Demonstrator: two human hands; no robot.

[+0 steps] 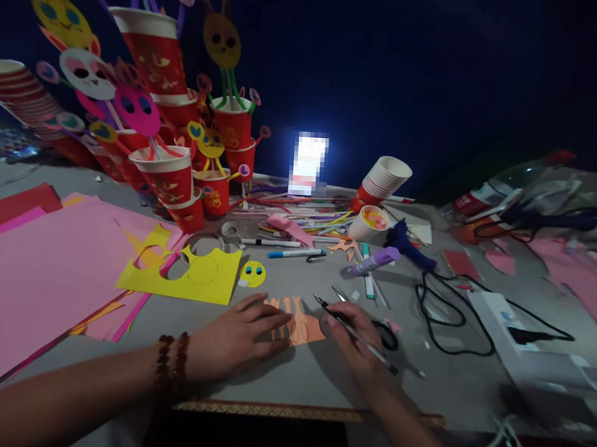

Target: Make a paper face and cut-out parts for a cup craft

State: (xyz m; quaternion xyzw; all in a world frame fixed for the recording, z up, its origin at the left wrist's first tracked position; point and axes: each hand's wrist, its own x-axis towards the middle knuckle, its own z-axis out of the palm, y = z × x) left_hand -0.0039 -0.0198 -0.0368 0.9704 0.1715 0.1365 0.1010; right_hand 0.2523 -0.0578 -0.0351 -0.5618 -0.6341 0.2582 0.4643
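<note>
My left hand point(245, 334) lies flat with fingers spread, its fingertips on a piece of orange paper point(313, 330). Ovals are drawn on that paper, and its far edge is cut ragged. A pen point(362, 343) is gripped in my right hand point(352, 336), its tip pointing up and left above the paper's far right side. Under and beside the right hand lie scissors point(386, 336) with dark handles, partly hidden. Just beyond my left hand sits a round yellow paper face point(253, 273) with blue eyes. Yellow paper point(215, 279) with round cutouts lies to its left.
Red paper cups point(168, 176) with paper animal faces stand at the back left. Pink paper sheets point(50, 270) cover the left side. A purple glue stick point(376, 261), a blue glue gun point(411, 246), a black cable point(443, 318) and a power strip point(503, 334) lie rightward.
</note>
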